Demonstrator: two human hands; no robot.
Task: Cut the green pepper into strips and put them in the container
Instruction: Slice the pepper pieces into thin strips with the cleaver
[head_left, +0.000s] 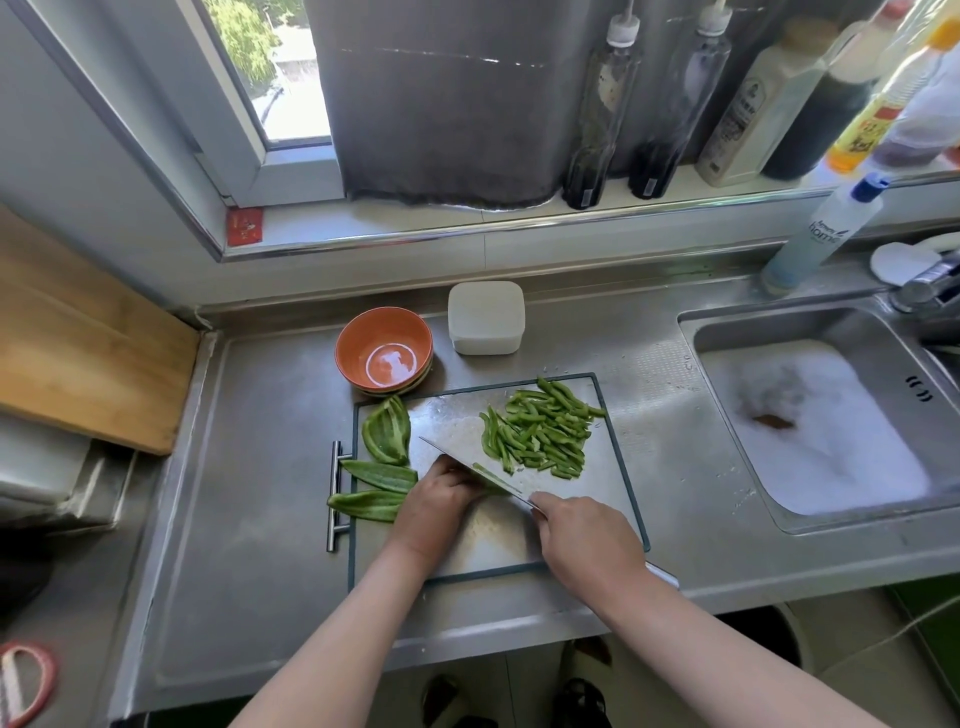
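Green pepper is found in two states on the board (457, 415). A loose pile of strips (540, 431) lies at 2 o'clock. Three uncut pieces (387, 431) lie at 9 o'clock, the lowest hanging over the board's edge.

The container (485, 317) stands off the board at 12 o'clock with its lid on. A bowl (384, 332) sits at 11 o'clock.

The right hand (587, 535) is wrapped firmly round the handle of the knife (452, 454), whose blade runs from 5 towards 10 o'clock. The left hand (441, 493) sits knuckles up against the blade with fingers curled under. What it pins is hidden, so its grip cannot be told; only a green sliver shows at the edge.

Assessment:
- The pepper is light and crisp.
- Its skin is smooth and likely to slip under pressure.
- The curved pieces will rock unless pressed flat.
- Each piece is best held from above, fingertips tucked back and knuckles guiding the blade.
- The strips are small and scatter easily, so they are best gathered in a bunch or lifted on the blade.
- The lid must come off first.
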